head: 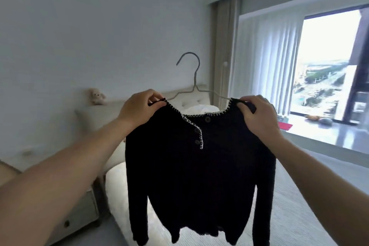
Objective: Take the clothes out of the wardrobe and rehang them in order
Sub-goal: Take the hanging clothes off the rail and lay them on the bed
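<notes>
Above the bed [299, 215], pinching the black knit cardigan [197, 175] at each shoulder, left hand [137, 109] and right hand [257, 118], seating both evenly on the wire hanger [194, 86], keeping the neckline centred under its hook.

No text, label or brand can be read anywhere. No number or sign is shown on any surface.
</notes>
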